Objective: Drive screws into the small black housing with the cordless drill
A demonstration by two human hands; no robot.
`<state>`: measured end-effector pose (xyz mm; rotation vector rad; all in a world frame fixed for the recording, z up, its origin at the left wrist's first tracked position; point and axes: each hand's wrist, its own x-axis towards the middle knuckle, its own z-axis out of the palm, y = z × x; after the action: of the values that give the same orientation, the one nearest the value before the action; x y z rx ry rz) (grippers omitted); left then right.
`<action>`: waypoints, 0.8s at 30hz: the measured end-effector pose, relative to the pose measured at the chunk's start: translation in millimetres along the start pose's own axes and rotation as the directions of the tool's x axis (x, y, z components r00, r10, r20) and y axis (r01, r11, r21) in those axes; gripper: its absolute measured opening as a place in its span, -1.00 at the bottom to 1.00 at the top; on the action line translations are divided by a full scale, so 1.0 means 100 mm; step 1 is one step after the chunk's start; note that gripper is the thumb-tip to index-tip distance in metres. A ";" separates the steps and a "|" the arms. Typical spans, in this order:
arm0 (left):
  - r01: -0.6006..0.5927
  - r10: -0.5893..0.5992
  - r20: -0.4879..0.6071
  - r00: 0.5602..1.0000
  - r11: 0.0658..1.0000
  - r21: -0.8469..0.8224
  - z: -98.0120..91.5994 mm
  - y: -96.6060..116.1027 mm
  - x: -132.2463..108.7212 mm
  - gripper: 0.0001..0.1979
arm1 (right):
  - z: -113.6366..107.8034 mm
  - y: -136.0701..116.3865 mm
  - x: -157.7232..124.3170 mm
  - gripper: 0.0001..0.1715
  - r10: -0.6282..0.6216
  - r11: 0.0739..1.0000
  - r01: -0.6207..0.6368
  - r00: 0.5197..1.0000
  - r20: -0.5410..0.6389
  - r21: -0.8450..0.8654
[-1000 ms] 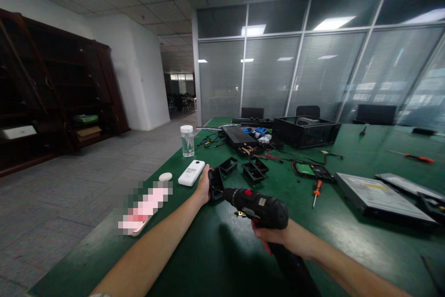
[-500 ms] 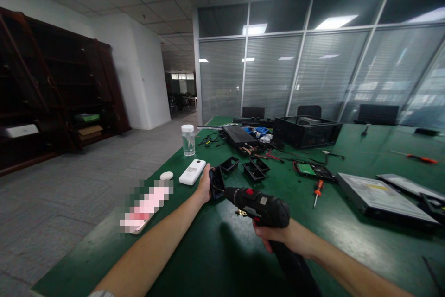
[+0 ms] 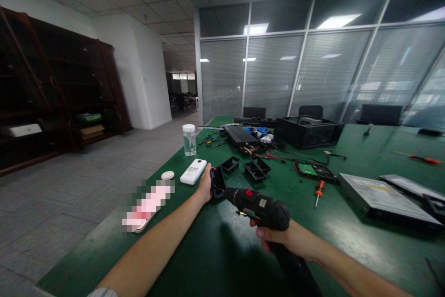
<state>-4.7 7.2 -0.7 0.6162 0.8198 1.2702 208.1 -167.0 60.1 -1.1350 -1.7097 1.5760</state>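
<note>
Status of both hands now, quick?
Left hand: closed, holding a small black open box by its side.
Right hand: closed around the grip of a black power drill.

In the middle of the picture, the left hand (image 3: 205, 188) holds a small black box (image 3: 218, 183). To its right, the right hand (image 3: 280, 237) grips a black drill (image 3: 261, 207) pointing at the box. A clear jar (image 3: 189, 143) stands left of the middle on the green table (image 3: 196, 260). An orange screwdriver (image 3: 320, 188) lies toward the right. A dark cupboard (image 3: 66, 84) fills the far left.
</note>
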 end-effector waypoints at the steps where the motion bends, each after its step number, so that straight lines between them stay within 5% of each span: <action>1: 0.001 -0.001 0.008 1.000 1.000 -0.005 0.00 0.00 0.00 -0.54 | 0.00 0.02 0.01 -0.46 0.019 1.000 -0.019 1.000 -0.019 0.015; 5: 0.004 -0.003 0.014 1.000 1.000 -0.020 0.00 0.00 0.00 -0.53 | -0.01 0.08 0.04 -0.39 -0.024 0.996 0.025 1.000 -0.018 0.082; 16: 0.004 -0.005 -0.016 1.000 0.999 -0.045 0.01 0.00 0.00 -0.53 | -0.08 -0.01 0.02 -0.66 -0.014 0.997 0.007 0.997 0.074 0.082; 24: -0.018 0.018 -0.028 0.999 1.000 -0.018 -0.02 -0.02 0.02 -0.53 | -0.07 0.01 0.03 -0.62 -0.010 0.993 0.002 0.998 0.069 0.122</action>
<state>-4.7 8.7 -3.4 0.5936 0.8265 1.3036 212.7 -161.0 59.7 -1.0248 -1.6347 1.7094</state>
